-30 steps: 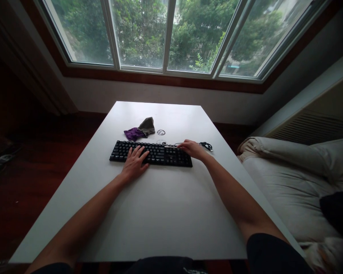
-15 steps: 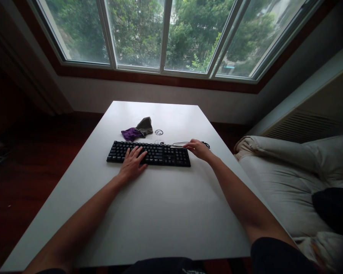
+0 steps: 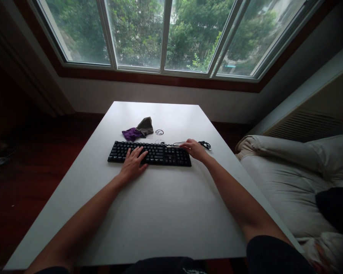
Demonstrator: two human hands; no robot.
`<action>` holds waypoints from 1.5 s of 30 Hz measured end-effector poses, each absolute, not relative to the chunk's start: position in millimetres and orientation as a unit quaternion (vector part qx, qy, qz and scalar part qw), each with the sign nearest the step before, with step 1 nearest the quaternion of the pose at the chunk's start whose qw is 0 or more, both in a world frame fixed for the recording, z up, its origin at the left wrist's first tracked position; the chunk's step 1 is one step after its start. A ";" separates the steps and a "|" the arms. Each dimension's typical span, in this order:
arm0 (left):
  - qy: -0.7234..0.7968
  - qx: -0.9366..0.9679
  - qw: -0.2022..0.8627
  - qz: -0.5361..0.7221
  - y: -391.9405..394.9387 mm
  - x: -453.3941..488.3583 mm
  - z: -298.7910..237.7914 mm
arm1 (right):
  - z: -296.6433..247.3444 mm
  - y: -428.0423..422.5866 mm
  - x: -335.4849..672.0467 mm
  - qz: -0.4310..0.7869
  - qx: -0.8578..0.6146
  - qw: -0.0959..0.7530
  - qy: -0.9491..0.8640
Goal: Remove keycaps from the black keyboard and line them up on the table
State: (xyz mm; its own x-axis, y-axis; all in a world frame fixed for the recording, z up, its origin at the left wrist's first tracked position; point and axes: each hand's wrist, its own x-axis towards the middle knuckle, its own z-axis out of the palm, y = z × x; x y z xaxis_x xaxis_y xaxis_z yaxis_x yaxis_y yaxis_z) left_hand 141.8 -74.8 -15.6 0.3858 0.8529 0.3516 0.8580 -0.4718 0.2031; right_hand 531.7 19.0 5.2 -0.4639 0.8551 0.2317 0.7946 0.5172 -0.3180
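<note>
A black keyboard (image 3: 154,158) lies across the white table (image 3: 160,213). My left hand (image 3: 133,161) rests on its left-middle keys, palm down with the fingers spread. Over the number pad at the right end is my right hand (image 3: 194,149), its thumb and fingers pinched on a thin pale stick (image 3: 173,146). The stick points left along the keyboard's top rows; its exact kind is too small to make out. Behind the right hand, the coiled black cable (image 3: 205,144) rests on the table.
Beyond the keyboard lie a purple cloth (image 3: 131,134), a grey cloth (image 3: 145,125) and a small round dark-rimmed item (image 3: 159,132). A pale sofa (image 3: 282,182) stands along the table's right side. A window (image 3: 162,38) is above the far end.
My right hand has shifted slightly left along the number pad with the stick, uncovering more of the cable. My left hand stays in place on the keys.
</note>
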 end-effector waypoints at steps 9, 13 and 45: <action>-0.512 -0.834 0.003 -0.204 -74.0 141.3 -16.7 | -0.9 23.6 581.6 0.083 -0.502 0.186 -0.841; -0.514 -0.833 0.005 -0.204 -74.1 141.6 -16.9 | -3.1 24.3 589.2 0.073 -0.503 0.211 -0.835; -0.518 -0.833 0.005 -0.195 -73.2 141.8 -17.5 | 0.0 22.2 551.0 0.076 -0.481 0.206 -0.849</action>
